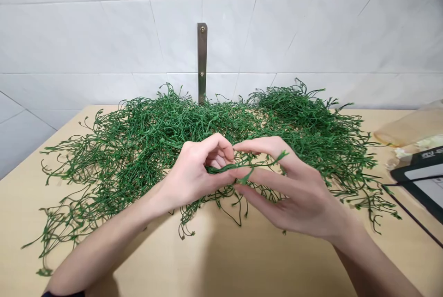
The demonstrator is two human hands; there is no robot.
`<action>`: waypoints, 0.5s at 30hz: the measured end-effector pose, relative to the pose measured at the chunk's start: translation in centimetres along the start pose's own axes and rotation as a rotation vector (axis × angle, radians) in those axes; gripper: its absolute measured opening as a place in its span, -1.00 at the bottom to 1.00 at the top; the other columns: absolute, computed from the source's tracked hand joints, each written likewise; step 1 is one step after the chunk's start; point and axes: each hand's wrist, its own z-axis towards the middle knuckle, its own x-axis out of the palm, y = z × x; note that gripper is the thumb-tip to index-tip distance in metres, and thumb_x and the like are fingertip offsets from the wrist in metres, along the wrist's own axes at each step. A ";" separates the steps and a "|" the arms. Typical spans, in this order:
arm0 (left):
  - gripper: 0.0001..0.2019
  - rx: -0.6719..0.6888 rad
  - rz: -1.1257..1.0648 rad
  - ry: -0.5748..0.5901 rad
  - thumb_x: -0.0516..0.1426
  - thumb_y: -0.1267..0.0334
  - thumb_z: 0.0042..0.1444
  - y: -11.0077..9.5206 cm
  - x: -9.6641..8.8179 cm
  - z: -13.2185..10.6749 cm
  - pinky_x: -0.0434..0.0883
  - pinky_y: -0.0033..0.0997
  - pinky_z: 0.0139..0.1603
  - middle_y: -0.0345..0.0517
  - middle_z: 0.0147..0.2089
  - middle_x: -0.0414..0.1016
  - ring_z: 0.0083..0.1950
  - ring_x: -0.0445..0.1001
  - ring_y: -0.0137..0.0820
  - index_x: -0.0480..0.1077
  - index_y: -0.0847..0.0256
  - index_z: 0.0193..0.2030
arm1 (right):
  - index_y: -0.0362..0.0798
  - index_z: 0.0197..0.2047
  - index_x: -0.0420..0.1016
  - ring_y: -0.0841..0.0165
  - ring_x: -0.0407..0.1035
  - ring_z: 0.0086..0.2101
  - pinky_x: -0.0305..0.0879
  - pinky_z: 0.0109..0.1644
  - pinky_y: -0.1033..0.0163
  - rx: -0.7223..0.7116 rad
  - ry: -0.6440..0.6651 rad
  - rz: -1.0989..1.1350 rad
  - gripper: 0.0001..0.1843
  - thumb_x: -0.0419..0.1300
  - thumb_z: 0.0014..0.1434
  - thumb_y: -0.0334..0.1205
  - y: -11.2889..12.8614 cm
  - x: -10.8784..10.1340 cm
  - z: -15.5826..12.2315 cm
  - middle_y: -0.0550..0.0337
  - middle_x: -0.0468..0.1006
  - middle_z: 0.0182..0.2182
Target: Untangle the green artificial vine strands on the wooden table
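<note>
**One sprig pinched between both hands, in front of the heap**

Your left hand is curled, with thumb and fingertips closed on one end of a thin green plastic sprig. Your right hand meets it thumb to thumb. Its thumb and forefinger grip the same sprig while the other fingers spread loosely beneath. The sprig runs level from hand to hand, and its forked tip pokes out over your right forefinger. A few of its side shoots dangle toward the pale wooden desk.

By the look of it, you are picking a single strand apart from the rest. The hanging shoots lie close to the heap's front fringe, so drawing the strand clear would call for a slow, light pull rather than a tug.

Just behind your hands, a tangled heap of green artificial tendrils stretches across the desk toward its back edge. Loose ends trail toward the left edge.

Count:
- two hands
- one sprig held
- one heap, its strands too many to count
- one brown metal bracket screwed to the white tiled wall behind
- one crumpled clear plastic bag at the right edge
- one flat black-framed board at the right edge
</note>
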 end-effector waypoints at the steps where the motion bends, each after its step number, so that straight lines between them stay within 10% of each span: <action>1: -0.78 -0.004 -0.004 -0.007 0.27 0.32 0.03 0.1 0.0 0.0 0.33 -0.64 -0.48 -0.26 -0.43 0.40 -0.49 0.32 -0.61 0.26 0.22 -0.33 | -0.06 -0.13 0.46 0.21 0.34 -0.03 0.38 -0.01 0.06 0.007 0.047 0.023 -0.74 0.23 0.09 -0.47 0.1 0.0 0.0 -0.07 0.40 0.01; 15: -0.83 0.053 0.075 0.044 0.21 0.45 0.04 -0.2 -0.2 0.0 0.35 -0.67 -0.43 -0.31 -0.44 0.34 -0.46 0.31 -0.62 0.27 0.21 -0.30 | -0.04 -0.10 0.44 0.31 0.47 -0.13 0.44 -0.11 0.21 -0.004 0.016 0.007 -0.67 0.13 0.12 -0.57 -0.6 -0.1 -0.6 0.06 0.55 -0.13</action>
